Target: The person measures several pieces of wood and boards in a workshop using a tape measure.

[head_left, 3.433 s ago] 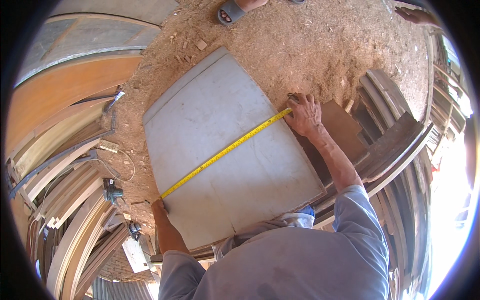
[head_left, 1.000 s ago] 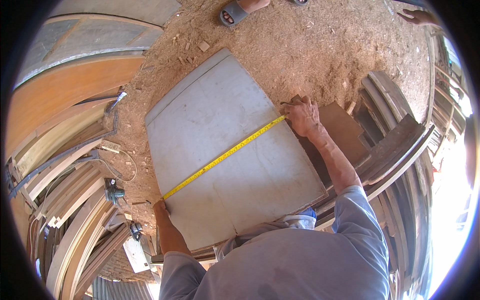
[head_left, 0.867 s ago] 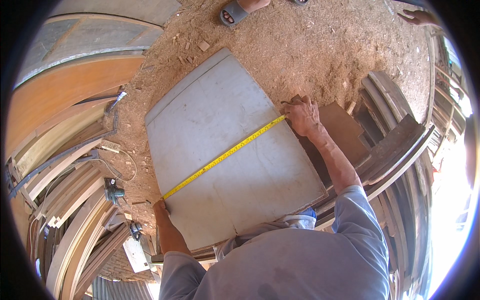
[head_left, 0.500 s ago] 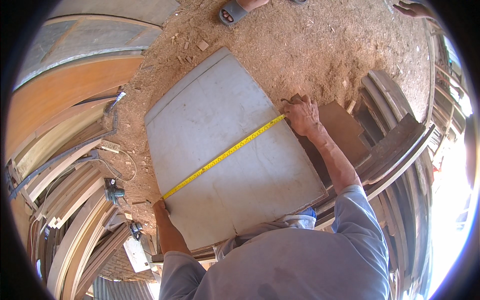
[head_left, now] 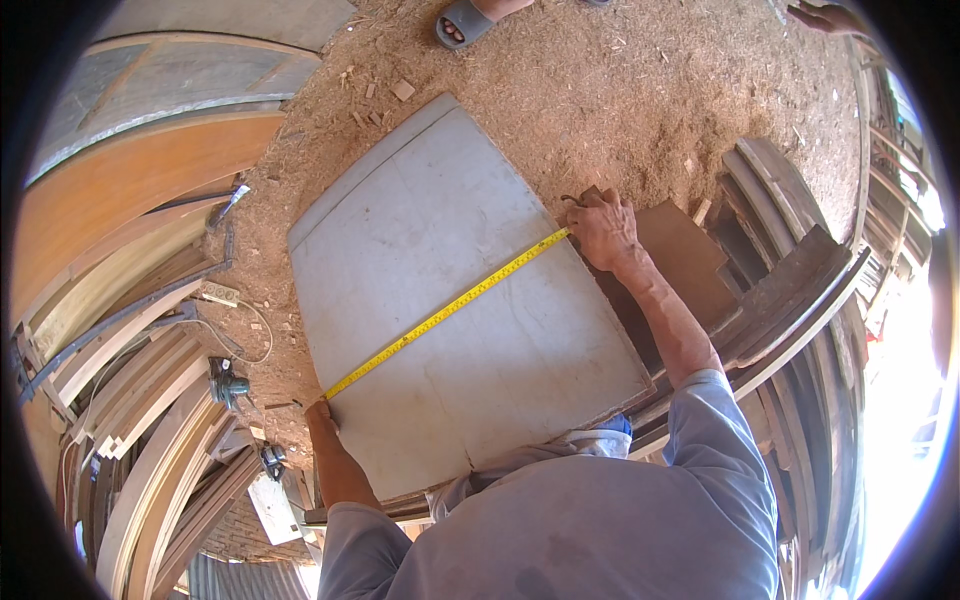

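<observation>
A large pale grey board [head_left: 430,240] lies tilted in front of me. Stretched across its face, edge to edge, runs a yellow tape measure [head_left: 450,310]. At the board's left edge, my left hand [head_left: 321,412] is closed on one end of the tape, its fingers partly hidden. My right hand [head_left: 603,230] grips the tape's other end at the right edge, with the fingers curled; a dark curved piece sticks out beside them. The tape's case is hidden by that hand.
Sawdust covers the ground [head_left: 640,90]. Stacked planks stand at the left [head_left: 150,390] and right [head_left: 800,270], with a brown panel [head_left: 680,250] beside my right forearm. A green power tool [head_left: 228,384] and a power strip [head_left: 220,293] lie left. Another person's sandalled foot [head_left: 465,22] and hand [head_left: 828,18] show at the top.
Almost nothing differs. Both hands keep their places with the tape taut across the board, and the whole view has shifted only very slightly.
</observation>
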The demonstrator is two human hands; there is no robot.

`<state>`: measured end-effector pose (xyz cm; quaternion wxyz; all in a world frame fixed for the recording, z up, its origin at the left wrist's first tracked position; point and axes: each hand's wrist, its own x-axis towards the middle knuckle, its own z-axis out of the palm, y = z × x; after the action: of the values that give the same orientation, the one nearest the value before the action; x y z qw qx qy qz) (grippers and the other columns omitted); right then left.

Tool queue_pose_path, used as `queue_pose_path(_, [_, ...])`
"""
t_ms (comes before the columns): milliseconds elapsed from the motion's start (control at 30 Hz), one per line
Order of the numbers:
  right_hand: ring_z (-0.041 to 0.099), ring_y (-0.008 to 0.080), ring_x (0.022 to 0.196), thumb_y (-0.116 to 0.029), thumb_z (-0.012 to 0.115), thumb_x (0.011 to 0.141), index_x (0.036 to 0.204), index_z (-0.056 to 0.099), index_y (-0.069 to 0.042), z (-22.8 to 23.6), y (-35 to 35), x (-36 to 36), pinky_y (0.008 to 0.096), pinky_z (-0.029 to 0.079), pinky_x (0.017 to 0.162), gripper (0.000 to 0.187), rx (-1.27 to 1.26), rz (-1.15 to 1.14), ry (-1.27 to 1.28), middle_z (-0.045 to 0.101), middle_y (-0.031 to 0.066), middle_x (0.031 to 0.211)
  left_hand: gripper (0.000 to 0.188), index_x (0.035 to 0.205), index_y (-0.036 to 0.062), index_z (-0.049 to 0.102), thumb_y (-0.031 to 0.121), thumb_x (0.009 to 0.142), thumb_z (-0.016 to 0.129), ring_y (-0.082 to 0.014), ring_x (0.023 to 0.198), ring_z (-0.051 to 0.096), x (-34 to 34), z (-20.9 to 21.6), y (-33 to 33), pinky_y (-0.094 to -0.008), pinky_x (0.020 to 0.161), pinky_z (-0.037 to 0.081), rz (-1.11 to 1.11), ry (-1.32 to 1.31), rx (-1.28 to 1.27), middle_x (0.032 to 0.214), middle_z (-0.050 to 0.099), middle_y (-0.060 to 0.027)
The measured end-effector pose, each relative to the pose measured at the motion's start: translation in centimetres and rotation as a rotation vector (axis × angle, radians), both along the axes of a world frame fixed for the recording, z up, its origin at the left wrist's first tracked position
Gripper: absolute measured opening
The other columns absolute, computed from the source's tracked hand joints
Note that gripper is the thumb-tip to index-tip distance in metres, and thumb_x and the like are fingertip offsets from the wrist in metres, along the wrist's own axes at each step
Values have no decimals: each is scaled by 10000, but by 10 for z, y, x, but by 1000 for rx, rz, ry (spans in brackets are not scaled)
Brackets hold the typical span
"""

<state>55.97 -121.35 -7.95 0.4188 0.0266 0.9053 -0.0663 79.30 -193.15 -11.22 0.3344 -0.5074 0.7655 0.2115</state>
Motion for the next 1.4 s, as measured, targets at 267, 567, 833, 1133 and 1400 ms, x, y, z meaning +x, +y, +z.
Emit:
queue_pose_path(267, [552, 308, 1108, -256, 647, 844, 964, 739, -184, -2, 1, 0, 474, 437, 921, 168, 9, 12, -11, 671, 69, 1023, 268, 832, -23, 665, 234, 837, 588, -204, 628, 493, -1, -3, -4, -372, 558, 413, 39, -55, 33, 738, 556, -70])
queue_pose_path(567, [540, 312, 1125, -256, 634, 850, 983, 736, -187, -2, -3, -8, 476, 439, 929, 181, -13, 13, -25, 667, 73, 1055, 243, 754, 5, 647, 231, 824, 590, -184, 604, 460, 7, 0, -15, -375, 526, 375, 42, 69, 15, 668, 509, -37])
queue_pose_path(833, [540, 324, 1111, -235, 659, 837, 956, 715, -184, -1, 0, -4, 481, 471, 896, 141, 26, 21, -62, 620, 56, 1120, 259, 749, 18, 653, 250, 840, 584, -159, 570, 422, -10, -1, 12, -354, 509, 340, 153, 7, -21, 647, 489, -4])
queue_pose_path(1133, [503, 355, 1196, -153, 650, 793, 1028, 668, -171, -3, 1, -11, 482, 465, 937, 237, -157, 39, -54, 575, 92, 1234, 298, 810, -43, 669, 239, 872, 594, -172, 611, 491, 13, -7, -24, -379, 530, 381, 104, 31, 7, 689, 570, -65])
queue_pose_path(1400, [420, 376, 1311, -149, 642, 816, 1309, 545, -154, 29, -6, -25, 493, 440, 1032, 502, 18, -38, -282, 472, 148, 1358, 346, 810, -67, 666, 252, 907, 575, -184, 608, 517, -34, -41, 16, -412, 537, 403, -107, -184, 71, 667, 596, -96])
